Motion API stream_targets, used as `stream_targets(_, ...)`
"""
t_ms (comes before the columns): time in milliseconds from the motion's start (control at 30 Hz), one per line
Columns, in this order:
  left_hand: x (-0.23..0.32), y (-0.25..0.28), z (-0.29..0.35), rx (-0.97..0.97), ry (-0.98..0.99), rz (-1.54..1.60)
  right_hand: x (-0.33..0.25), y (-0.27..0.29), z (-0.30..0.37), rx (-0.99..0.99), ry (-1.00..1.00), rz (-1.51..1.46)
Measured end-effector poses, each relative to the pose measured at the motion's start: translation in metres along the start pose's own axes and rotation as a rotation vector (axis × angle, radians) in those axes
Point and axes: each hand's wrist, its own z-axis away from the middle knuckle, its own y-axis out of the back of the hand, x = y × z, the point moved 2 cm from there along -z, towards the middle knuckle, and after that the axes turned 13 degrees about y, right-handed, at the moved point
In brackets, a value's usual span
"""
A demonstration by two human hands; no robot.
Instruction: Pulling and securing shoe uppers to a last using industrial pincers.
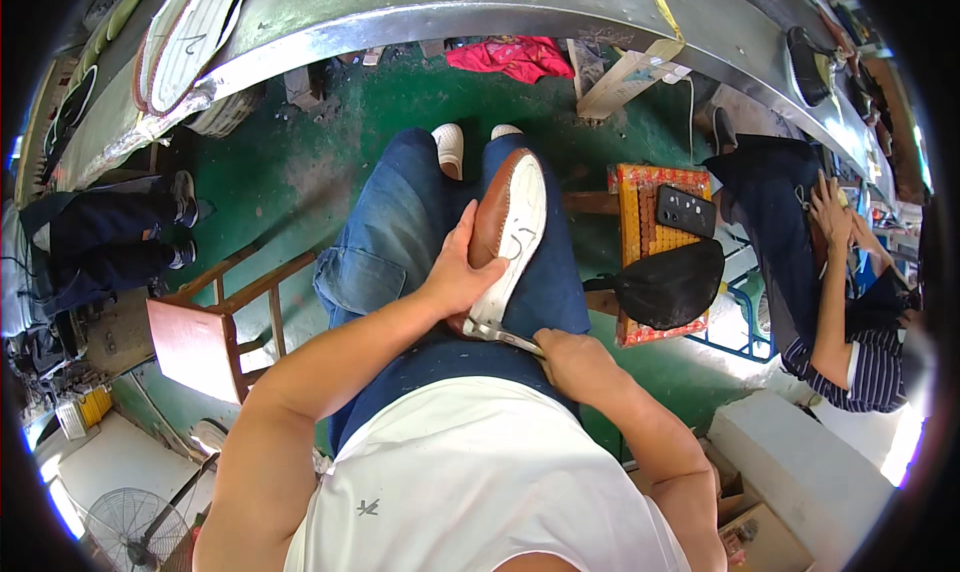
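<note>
Green floor [285, 197], scuffed and littered under a metal bench [440, 7] that is curved by the lens. Containers first: a black pouch [672, 284] is set on the near end of a beaded seat [645, 234] to the right; contents can't be seen. A phone [685, 210] is laid just beyond it on the same seat. Cartons [735, 487] are stacked at lower right; what's inside can't be made out. Bench: white-and-brown shoes [190, 37] are placed at the left end, a dark shoe [808, 67] at the right. Red cloth [510, 59] is dropped on the floor below. A wooden stool [195, 347] is stood to the left, a fan [137, 527] is parked at lower left. Another person's legs [110, 227] are seen at far left; at right, a co-worker is seated, hands [832, 217] held together. Work: a brown-and-white shoe [520, 212] is held over the lap, toe pointed away, white face up. It's gripped by the left hand [460, 277], thumb pressed on the white face. A metal tool [495, 333] is clasped by its handle in the right hand [585, 367], its head put at the heel end. Hands are kept apart from each other.
</note>
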Motion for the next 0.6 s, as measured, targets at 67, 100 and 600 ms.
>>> stream_targets(67,-0.011,-0.001,0.004,0.049,-0.098,-0.093,0.007,0.001,-0.002,-0.031,-0.001,-0.021)
stream_targets(100,-0.019,-0.001,0.008,0.099,-0.187,-0.184,0.01,0.002,-0.003,-0.069,-0.001,-0.046)
stream_targets(600,-0.001,0.049,0.035,-0.526,0.033,0.56,0.056,0.019,-0.04,0.271,-0.072,-0.551)
